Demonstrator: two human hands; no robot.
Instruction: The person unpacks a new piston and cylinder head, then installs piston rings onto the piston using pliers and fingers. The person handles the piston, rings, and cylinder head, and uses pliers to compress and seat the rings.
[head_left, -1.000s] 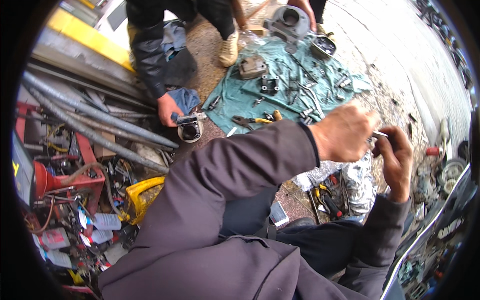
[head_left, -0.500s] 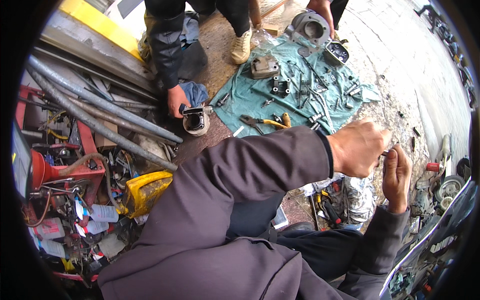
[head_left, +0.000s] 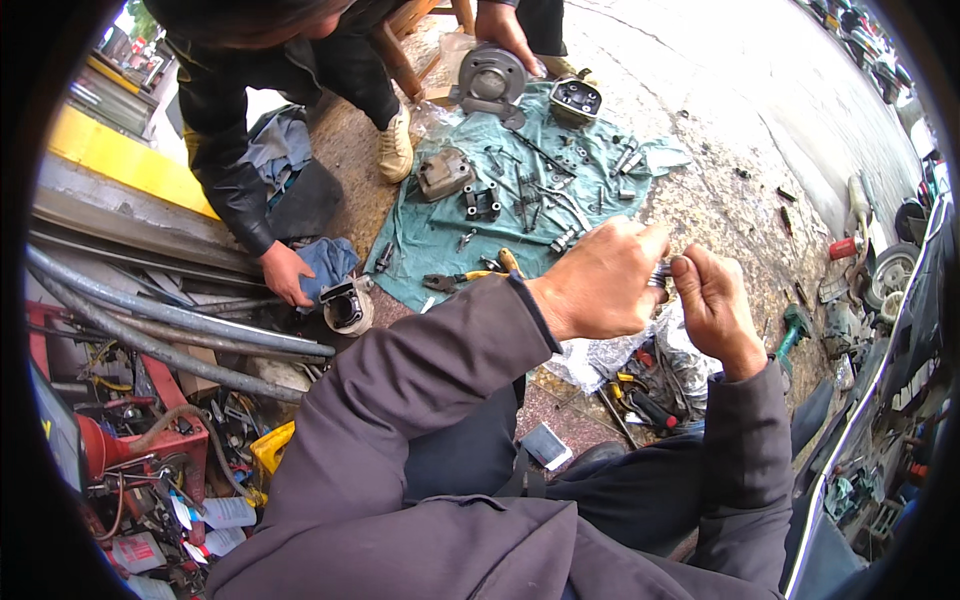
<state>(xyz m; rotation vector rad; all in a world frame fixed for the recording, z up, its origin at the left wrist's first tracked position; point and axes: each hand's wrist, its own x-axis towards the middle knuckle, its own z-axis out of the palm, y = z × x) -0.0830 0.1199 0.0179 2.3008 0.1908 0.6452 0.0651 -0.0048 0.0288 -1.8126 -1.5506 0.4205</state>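
Observation:
My left hand [head_left: 605, 278] is closed, its fingers curled round one side of a small shiny metal cylindrical part [head_left: 660, 274]. Facing it, my right hand [head_left: 716, 305] pinches the other side between thumb and fingers. Most of this part is hidden by my fingers. Both hands are in the air, near the front edge of a green cloth [head_left: 405, 265] on the ground. Spread over that cloth are several small engine parts, a brown cover [head_left: 445, 174], a dark bracket [head_left: 483, 203] and yellow-handled pliers [head_left: 460, 277].
Across from me a person's one hand [head_left: 288, 275] is at a blue rag beside a metal housing [head_left: 348, 308]; the other [head_left: 508, 38] touches a grey engine cylinder [head_left: 490, 80]. Metal pipes [head_left: 180, 315] and a cluttered red rack [head_left: 165, 400] lie left. A phone-like slab [head_left: 546, 446] rests below.
The whole view has shifted, so the cloth appears further left. The metal part between my hands shows more clearly. The other person leans further in, one hand now further from the housing.

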